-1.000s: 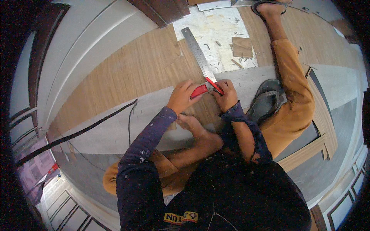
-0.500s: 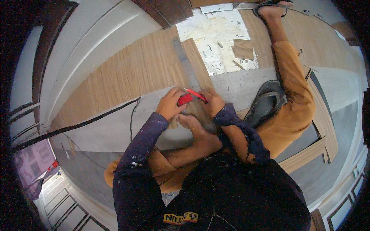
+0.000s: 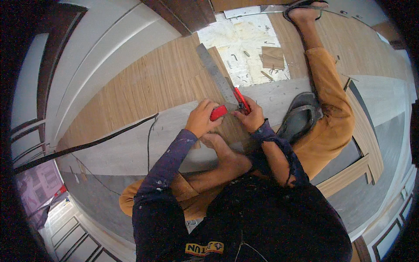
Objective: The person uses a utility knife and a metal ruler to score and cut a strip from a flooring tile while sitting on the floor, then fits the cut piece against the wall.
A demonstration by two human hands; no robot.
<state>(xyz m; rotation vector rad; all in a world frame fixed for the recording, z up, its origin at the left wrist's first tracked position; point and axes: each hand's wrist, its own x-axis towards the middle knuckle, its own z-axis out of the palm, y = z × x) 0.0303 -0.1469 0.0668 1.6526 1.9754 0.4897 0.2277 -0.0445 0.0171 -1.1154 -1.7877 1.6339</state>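
Floor: wood-look boards (image 3: 144, 81) spread L of the square, w/ a pale grey strip (image 3: 279, 92) passing to its R. Person sits at the near side of the square, dark top (image 3: 266, 214), tan trousers (image 3: 334, 91); one leg stretches out R of the square, the other's folded so the bare foot (image 3: 216, 144) is just below it. White patch of floor (image 3: 244, 35), littered w/ scraps, is up & R of the square. Black cable (image 3: 94, 142) comes in from the L, ending well apart from the square. Loose plank (image 3: 230, 126) under the square, approx. parallel to its blade. Dark flip-flop (image 3: 301, 114) to the R of the square.

Square itself (image 3: 214, 72): steel blade, red handle, lying aslant, blade pointing away from the person, handle end btwn the hands. L hand (image 3: 204, 117) is curled round the red handle, gripping it. R hand (image 3: 253, 114), at the blade's near end, is closed on a slim red cutter (image 3: 242, 99), held aslant, tip up; can't tell if its blade is out. Sq. wood offcut (image 3: 273, 57) R of the square's far end.

Writing: yellow chest patch (image 3: 204, 248) w/ dark lettering, nearer the person than the square; blade marks too fine to read.
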